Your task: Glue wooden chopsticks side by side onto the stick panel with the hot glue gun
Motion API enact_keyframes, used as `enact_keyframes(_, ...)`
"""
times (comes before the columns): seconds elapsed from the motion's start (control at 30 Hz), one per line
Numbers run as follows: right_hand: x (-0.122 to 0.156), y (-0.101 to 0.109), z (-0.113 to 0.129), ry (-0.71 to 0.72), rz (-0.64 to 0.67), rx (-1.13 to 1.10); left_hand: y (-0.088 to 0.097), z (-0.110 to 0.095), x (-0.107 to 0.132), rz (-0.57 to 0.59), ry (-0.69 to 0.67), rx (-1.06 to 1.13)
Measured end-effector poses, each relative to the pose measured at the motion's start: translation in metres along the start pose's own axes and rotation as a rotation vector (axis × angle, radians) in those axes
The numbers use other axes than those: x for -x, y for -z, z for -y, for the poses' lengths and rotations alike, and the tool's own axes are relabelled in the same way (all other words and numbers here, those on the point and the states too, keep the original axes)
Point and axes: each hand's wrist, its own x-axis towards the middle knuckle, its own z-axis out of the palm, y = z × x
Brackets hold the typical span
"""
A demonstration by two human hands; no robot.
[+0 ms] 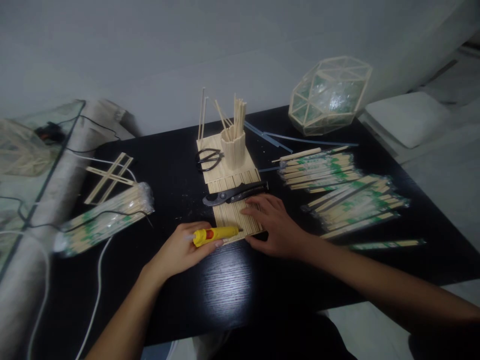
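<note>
My left hand (180, 255) is closed around a yellow hot glue gun (221, 233), its nozzle pointing right over a panel of wooden sticks (228, 215). The sticks lie side by side on the table. Spread fingers of my right hand (275, 225) rest on the panel's right side, with the thumb by its near corner. Across the panel, just beyond my right fingertips, lies a black cutter-like hand tool (236, 192). Farther back, a round cup of upright sticks (233, 150) holds loose sticks on a pale wooden board (212, 172). Black-handled scissors (209, 159) lie beside the cup.
Plastic-wrapped chopstick packs lie on the right (337, 200) and left (108, 220) of the black table (180, 310). A faceted stick-frame (330, 95) stands back right. Crossed sticks (110, 178) and a white cable (99, 280) are at left. Clear glue sticks (311, 138) lie behind.
</note>
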Motion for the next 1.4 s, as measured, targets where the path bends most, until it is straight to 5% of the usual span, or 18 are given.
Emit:
enact_keyframes(0.3,0.001,-0.001,-0.001,0.008,-0.008,0.003,-0.002,0.009,0.003,-0.133,0.057,-0.035)
enact_keyframes(0.8,0.001,-0.002,-0.001,0.007,-0.01,0.01,0.0,0.0,-0.001,0.005,0.015,0.019)
enact_keyframes(0.93,0.001,-0.001,-0.001,0.003,-0.003,0.001,0.0,0.004,0.001,-0.084,0.055,0.017)
enact_keyframes(1.13,0.0,-0.001,-0.001,0.001,0.007,0.002,-0.007,0.011,0.003,-0.154,0.242,0.058)
enact_keyframes(1.4,0.0,-0.002,0.0,-0.005,-0.004,-0.004,-0.007,0.004,-0.003,-0.096,0.616,0.464)
